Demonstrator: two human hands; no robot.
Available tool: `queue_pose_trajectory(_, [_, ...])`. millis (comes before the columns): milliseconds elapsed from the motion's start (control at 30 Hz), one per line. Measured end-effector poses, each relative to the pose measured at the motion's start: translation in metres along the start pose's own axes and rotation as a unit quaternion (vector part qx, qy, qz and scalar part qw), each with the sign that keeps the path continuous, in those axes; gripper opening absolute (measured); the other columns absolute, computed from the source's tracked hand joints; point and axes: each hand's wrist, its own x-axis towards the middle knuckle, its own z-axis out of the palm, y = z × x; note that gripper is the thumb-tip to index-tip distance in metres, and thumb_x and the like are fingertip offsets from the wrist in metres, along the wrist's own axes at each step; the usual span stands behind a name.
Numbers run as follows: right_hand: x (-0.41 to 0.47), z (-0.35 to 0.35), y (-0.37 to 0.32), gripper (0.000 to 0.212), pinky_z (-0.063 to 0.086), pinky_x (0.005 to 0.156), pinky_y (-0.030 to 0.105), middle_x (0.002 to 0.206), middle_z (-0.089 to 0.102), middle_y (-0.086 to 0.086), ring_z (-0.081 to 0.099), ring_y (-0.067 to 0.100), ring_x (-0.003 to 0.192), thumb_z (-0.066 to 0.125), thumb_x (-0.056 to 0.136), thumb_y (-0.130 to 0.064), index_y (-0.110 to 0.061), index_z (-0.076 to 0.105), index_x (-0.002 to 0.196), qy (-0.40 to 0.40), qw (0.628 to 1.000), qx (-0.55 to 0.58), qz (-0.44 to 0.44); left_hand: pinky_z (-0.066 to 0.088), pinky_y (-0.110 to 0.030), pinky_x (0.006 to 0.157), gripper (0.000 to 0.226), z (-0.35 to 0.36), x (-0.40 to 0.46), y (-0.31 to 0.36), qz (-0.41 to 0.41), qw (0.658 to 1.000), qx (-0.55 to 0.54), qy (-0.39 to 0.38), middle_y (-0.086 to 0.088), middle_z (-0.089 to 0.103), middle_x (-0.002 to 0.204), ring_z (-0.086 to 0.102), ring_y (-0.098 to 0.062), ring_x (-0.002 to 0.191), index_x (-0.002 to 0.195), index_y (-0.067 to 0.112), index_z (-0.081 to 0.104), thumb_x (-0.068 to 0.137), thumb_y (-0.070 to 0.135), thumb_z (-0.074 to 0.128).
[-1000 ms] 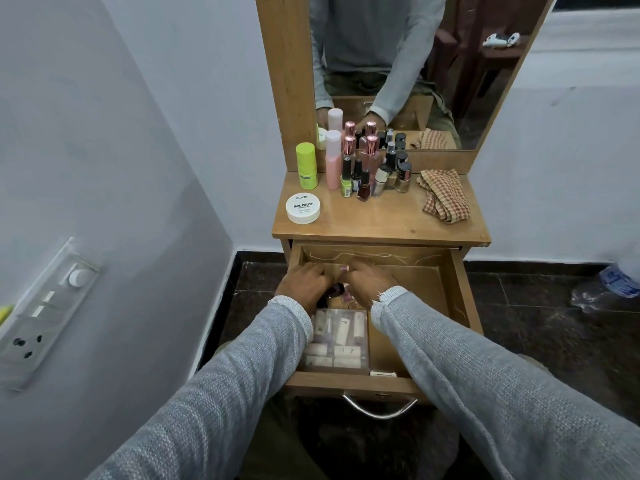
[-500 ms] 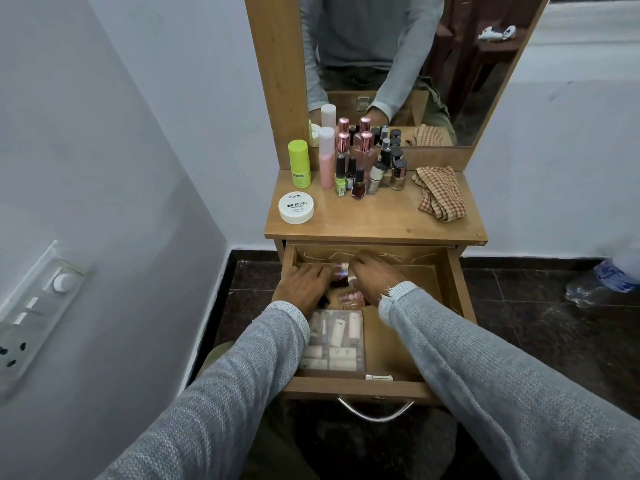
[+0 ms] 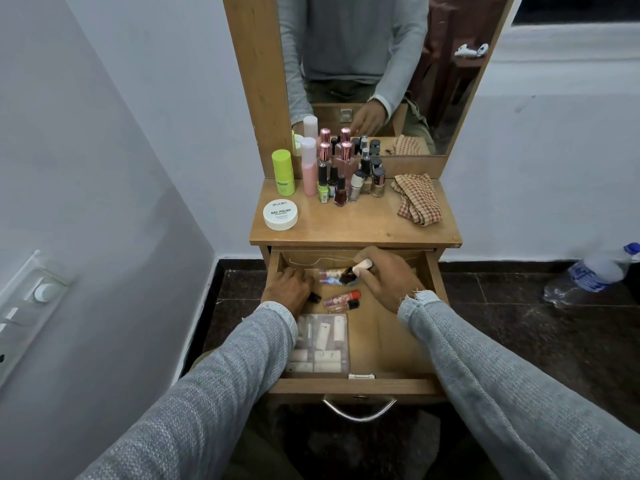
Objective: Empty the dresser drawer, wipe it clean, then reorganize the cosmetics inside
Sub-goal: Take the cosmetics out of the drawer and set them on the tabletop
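Observation:
The wooden drawer [image 3: 401, 344] stands pulled out below the dresser top. My right hand [image 3: 384, 278] is shut on a dark nail polish bottle [image 3: 349, 274] with a cream cap, lifted a little above the drawer's far end. My left hand [image 3: 289, 287] rests curled over a small black-capped item [image 3: 314, 297] at the drawer's far left. Two small tubes with red and black caps [image 3: 342, 301] lie between my hands. A clear case of pale tubes [image 3: 320, 342] lies at the front left. Another small bottle [image 3: 329, 275] lies at the back.
On the dresser top [image 3: 353, 226] stand a cluster of nail polish bottles [image 3: 349, 181], a pink bottle [image 3: 309, 171], a green bottle [image 3: 283, 173], a white nail polish jar [image 3: 280, 214] and a checked cloth [image 3: 417, 199]. A mirror rises behind. A water bottle [image 3: 595, 271] lies on the floor right.
My right hand has lifted and moved right with a dark nail polish bottle in it, uncovering the small tubes. My left hand stays low at the drawer's left.

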Motion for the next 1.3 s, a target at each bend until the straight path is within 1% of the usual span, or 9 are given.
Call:
queue_pose_trajectory(233, [-0.005, -0.016, 0.001, 0.015, 0.054, 0.071, 0.038, 0.087, 0.065, -0.005, 0.061, 0.012, 0.076, 0.061, 0.086, -0.019, -0.017, 0.059, 0.101, 0.039, 0.999, 0.026, 0.0, 0.037, -0.038, 0.102, 0.032, -0.009, -0.002, 0.002, 0.003, 1.0, -0.021, -0.001, -0.014, 0.049, 0.131, 0.043, -0.03, 0.126, 0.129, 0.006, 0.045, 0.097, 0.005, 0.039])
queue_pose_trajectory(333, [-0.005, -0.024, 0.0, 0.017, 0.055, 0.07, 0.031, 0.085, 0.066, -0.005, 0.062, 0.008, 0.073, 0.063, 0.086, -0.019, -0.017, 0.06, 0.102, 0.057, 0.998, 0.036, 0.009, 0.039, -0.038, 0.101, 0.033, -0.01, -0.004, -0.002, 0.006, 0.998, -0.066, 0.007, -0.013, 0.051, 0.129, 0.045, -0.03, 0.124, 0.128, 0.009, 0.046, 0.095, 0.008, 0.043])
queue_pose_trajectory(400, [-0.002, -0.031, -0.003, 0.017, 0.053, 0.068, 0.024, 0.083, 0.064, -0.008, 0.06, 0.005, 0.072, 0.065, 0.086, -0.018, -0.016, 0.06, 0.102, 0.075, 0.996, 0.051, 0.012, 0.045, -0.042, 0.095, 0.033, -0.01, -0.005, -0.006, -0.006, 0.989, -0.145, 0.028, -0.011, 0.056, 0.124, 0.048, -0.03, 0.119, 0.125, 0.012, 0.052, 0.093, 0.011, 0.047])
queue_pose_trajectory(467, [0.003, -0.039, -0.007, 0.018, 0.049, 0.065, 0.017, 0.082, 0.06, -0.011, 0.058, 0.001, 0.07, 0.066, 0.085, -0.016, -0.016, 0.06, 0.102, 0.094, 0.993, 0.074, 0.012, 0.05, -0.044, 0.088, 0.029, -0.012, -0.007, -0.009, -0.028, 0.961, -0.26, 0.089, -0.006, 0.062, 0.114, 0.051, -0.029, 0.113, 0.115, 0.018, 0.06, 0.087, 0.016, 0.055])
queue_pose_trajectory(567, [0.015, -0.054, -0.01, 0.018, 0.044, 0.06, 0.008, 0.081, 0.059, -0.01, 0.055, -0.002, 0.068, 0.066, 0.085, -0.015, -0.016, 0.06, 0.101, 0.133, 0.987, 0.089, 0.023, 0.05, -0.034, 0.09, 0.03, -0.021, -0.013, -0.008, -0.036, 0.896, -0.409, 0.171, 0.003, 0.065, 0.108, 0.057, -0.016, 0.102, 0.109, 0.021, 0.063, 0.08, 0.014, 0.068])
queue_pose_trajectory(667, [0.028, -0.066, -0.009, 0.018, 0.045, 0.061, 0.014, 0.081, 0.06, -0.007, 0.055, 0.001, 0.068, 0.067, 0.083, -0.019, -0.015, 0.061, 0.1, 0.176, 0.981, 0.072, 0.034, 0.053, -0.038, 0.089, 0.03, -0.041, -0.017, -0.003, -0.033, 0.837, -0.493, 0.235, 0.001, 0.068, 0.103, 0.062, -0.016, 0.094, 0.108, 0.016, 0.064, 0.08, 0.012, 0.072])
queue_pose_trajectory(833, [0.051, -0.075, -0.009, 0.018, 0.051, 0.065, 0.024, 0.085, 0.064, -0.004, 0.059, 0.008, 0.069, 0.066, 0.082, -0.02, -0.016, 0.061, 0.099, 0.186, 0.982, -0.005, 0.035, 0.054, -0.033, 0.086, 0.042, -0.075, -0.003, 0.007, -0.071, 0.803, -0.526, 0.272, 0.005, 0.066, 0.104, 0.062, -0.012, 0.092, 0.118, 0.019, 0.057, 0.08, 0.021, 0.075])
queue_pose_trajectory(1000, [0.07, -0.07, -0.009, 0.019, 0.054, 0.072, 0.042, 0.087, 0.068, 0.004, 0.063, 0.021, 0.076, 0.059, 0.085, -0.022, -0.015, 0.06, 0.102, 0.151, 0.983, -0.098, 0.027, 0.051, -0.031, 0.091, 0.045, -0.1, 0.026, 0.01, -0.1, 0.8, -0.527, 0.269, 0.0, 0.066, 0.112, 0.06, -0.014, 0.097, 0.122, 0.015, 0.056, 0.081, 0.015, 0.074])
queue_pose_trajectory(1300, [0.082, -0.062, -0.009, 0.02, 0.051, 0.07, 0.038, 0.089, 0.065, 0.009, 0.06, 0.027, 0.078, 0.056, 0.087, -0.02, -0.012, 0.056, 0.105, 0.106, 0.982, -0.156, 0.016, 0.051, -0.035, 0.094, 0.046, -0.102, 0.055, 0.008, -0.145, 0.805, -0.526, 0.234, -0.005, 0.066, 0.114, 0.063, -0.02, 0.101, 0.123, 0.012, 0.055, 0.081, 0.011, 0.073])
